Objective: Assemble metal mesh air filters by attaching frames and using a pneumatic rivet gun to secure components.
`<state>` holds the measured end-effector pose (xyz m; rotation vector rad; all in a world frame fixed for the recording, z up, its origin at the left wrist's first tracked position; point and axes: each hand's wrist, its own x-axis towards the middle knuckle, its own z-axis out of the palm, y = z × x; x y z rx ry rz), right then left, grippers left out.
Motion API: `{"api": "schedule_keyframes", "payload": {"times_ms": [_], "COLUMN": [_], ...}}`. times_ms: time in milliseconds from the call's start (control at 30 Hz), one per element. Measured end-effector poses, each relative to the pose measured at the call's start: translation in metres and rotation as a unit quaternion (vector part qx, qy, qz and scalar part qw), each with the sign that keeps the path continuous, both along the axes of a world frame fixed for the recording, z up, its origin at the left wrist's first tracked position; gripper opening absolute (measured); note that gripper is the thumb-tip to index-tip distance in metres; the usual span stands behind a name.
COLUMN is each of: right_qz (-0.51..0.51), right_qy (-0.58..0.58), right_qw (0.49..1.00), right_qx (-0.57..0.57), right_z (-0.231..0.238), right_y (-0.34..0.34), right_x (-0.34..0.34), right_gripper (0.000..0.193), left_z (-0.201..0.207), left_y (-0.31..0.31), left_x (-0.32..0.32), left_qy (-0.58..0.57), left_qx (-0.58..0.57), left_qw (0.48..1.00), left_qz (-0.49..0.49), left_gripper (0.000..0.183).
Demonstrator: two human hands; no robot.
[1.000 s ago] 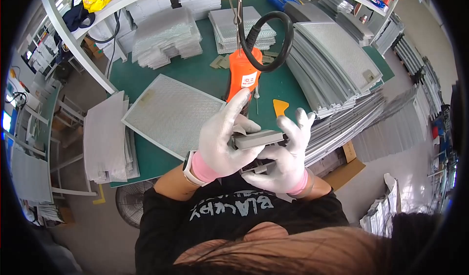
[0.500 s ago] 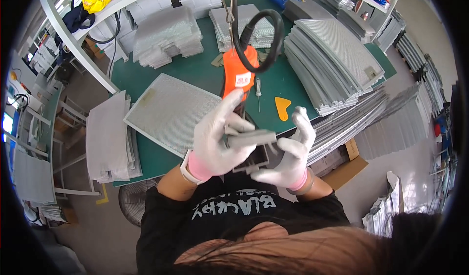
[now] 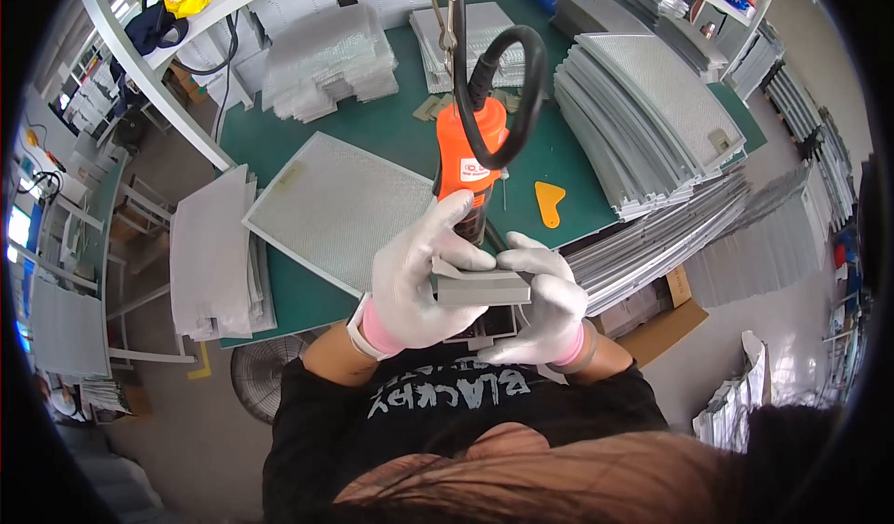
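Observation:
My gloved left hand [image 3: 414, 272] grips a small grey rectangular block [image 3: 482, 288] in front of my chest, its thumb raised along the far side. A thin grey strip [image 3: 463, 271] stands up along the block's top edge. My gloved right hand [image 3: 545, 300] is closed at the block's right end, fingertips bent over the top; whether it pinches the strip or the block is partly hidden. Just beyond my hands hangs an orange power screwdriver [image 3: 472, 147] with a black looped cable [image 3: 531, 86]. A dark frame-like thing shows below the block, mostly covered.
On the green table [image 3: 521, 218] lie a framed mesh panel [image 3: 345, 212], a yellow scraper [image 3: 549, 204] and a tall stack of panels [image 3: 643, 114]. Bubble-wrapped sheets [image 3: 326, 63] stand at the back. A cardboard box [image 3: 661, 333] sits low on the right, a floor fan [image 3: 265, 375] low left.
The grey block has tilted so its broad face shows. My right hand's fingers, raised and apart before, have come down and left to the block. The whole view has shifted slightly.

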<state>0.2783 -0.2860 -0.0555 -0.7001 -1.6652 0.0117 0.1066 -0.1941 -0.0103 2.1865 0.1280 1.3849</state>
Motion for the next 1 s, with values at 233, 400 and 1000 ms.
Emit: {"api": "schedule_keyframes", "payload": {"times_ms": [233,400,1000], "right_qz": [0.041,0.026,0.047], "right_qy": [0.038,0.043,0.041], "right_qw": [0.998,0.998,0.997], "right_qx": [-0.014,-0.045,-0.037], "right_z": [-0.002,-0.005,-0.009], "right_y": [0.006,0.005,0.006], "right_x": [-0.002,0.0,0.02], "right_gripper": [0.106,0.101,0.035], "left_z": [-0.004,-0.025,-0.03], "left_y": [0.003,0.004,0.005], "left_x": [-0.005,-0.003,-0.011], "left_qy": [0.025,-0.005,-0.003], "left_qx": [-0.041,-0.074,-0.145], "left_qw": [0.998,0.996,0.983], "left_qz": [-0.037,-0.04,-0.109], "left_gripper": [0.073,0.067,0.038]}}
